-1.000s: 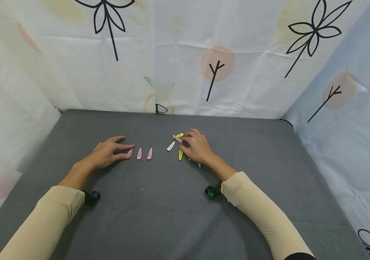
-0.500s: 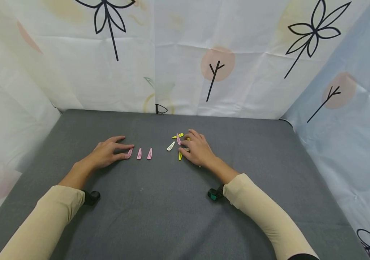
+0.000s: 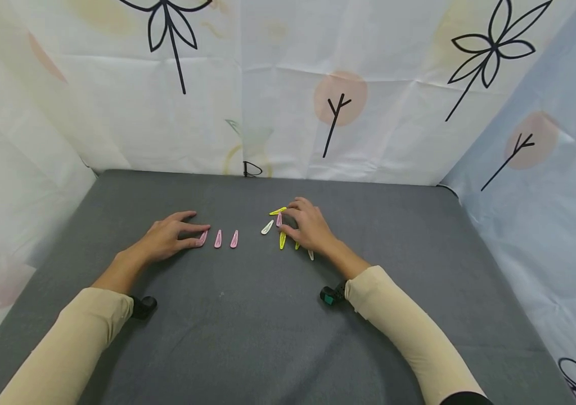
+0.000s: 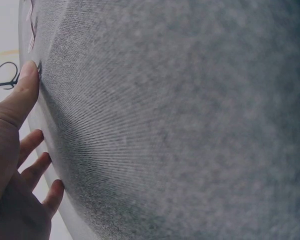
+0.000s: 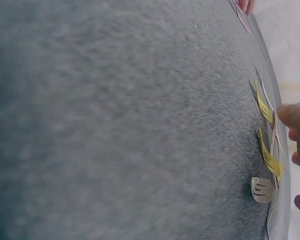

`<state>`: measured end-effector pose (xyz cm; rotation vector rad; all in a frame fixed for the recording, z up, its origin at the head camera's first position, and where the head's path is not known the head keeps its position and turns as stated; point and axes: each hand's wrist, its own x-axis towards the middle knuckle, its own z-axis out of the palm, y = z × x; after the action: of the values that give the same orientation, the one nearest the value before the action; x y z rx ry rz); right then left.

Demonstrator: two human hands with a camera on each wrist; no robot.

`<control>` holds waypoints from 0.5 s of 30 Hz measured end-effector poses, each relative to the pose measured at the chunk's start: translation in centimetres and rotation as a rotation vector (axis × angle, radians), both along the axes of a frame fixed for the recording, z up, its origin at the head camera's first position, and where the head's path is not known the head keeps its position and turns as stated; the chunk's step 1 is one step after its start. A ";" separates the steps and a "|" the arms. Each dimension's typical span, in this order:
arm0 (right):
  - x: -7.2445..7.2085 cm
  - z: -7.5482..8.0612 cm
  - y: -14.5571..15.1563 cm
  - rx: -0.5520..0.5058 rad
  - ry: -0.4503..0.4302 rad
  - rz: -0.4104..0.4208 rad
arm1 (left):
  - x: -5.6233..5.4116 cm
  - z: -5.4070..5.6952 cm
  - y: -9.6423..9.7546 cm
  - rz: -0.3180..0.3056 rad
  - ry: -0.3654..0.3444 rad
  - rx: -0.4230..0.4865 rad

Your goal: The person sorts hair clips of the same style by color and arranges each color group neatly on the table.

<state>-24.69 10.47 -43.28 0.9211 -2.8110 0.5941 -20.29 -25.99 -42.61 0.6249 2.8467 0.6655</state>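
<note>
My left hand pinches the leftmost pink hair clip with thumb and index finger, low over the grey cloth. Beside it lie a middle pink hair clip and a right pink hair clip, in a row. My right hand reaches over the mixed clips, thumb and index finger at the two ends of another pink hair clip. Around this hand lie a yellow clip behind, a white clip to the left and a yellow clip in front. Other clips are partly hidden under the palm.
Grey cloth covers the table. A patterned white curtain stands behind it and along both sides. A white clip and a yellow clip show near the right hand in the right wrist view.
The pink clip at my right hand has turned from slanting across the back yellow clip to nearly upright in front of it. My right hand has shifted slightly; my left stays put.
</note>
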 end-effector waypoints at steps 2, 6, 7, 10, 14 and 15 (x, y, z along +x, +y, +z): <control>-0.3 0.0 0.0 0.001 -0.006 -0.013 | 0.0 0.0 0.0 -0.003 0.005 -0.003; -0.7 -0.1 -0.1 0.015 -0.024 -0.037 | -0.1 0.0 0.0 -0.003 0.010 -0.007; -0.7 -0.1 -0.1 0.020 -0.032 -0.040 | -0.1 -0.1 0.0 -0.003 0.009 -0.009; -0.9 -0.2 -0.2 0.037 -0.054 -0.044 | -0.1 -0.2 0.0 0.000 0.001 -0.010; -1.0 -0.4 -0.2 0.051 -0.087 -0.052 | -0.1 -0.2 0.0 0.000 -0.004 -0.009; -1.0 -0.4 -0.2 0.054 -0.095 -0.055 | -0.1 -0.1 0.0 -0.001 -0.005 -0.009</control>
<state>-25.68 10.23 -43.69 0.8424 -2.9405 0.5716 -20.38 -25.99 -42.75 0.6229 2.8432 0.6535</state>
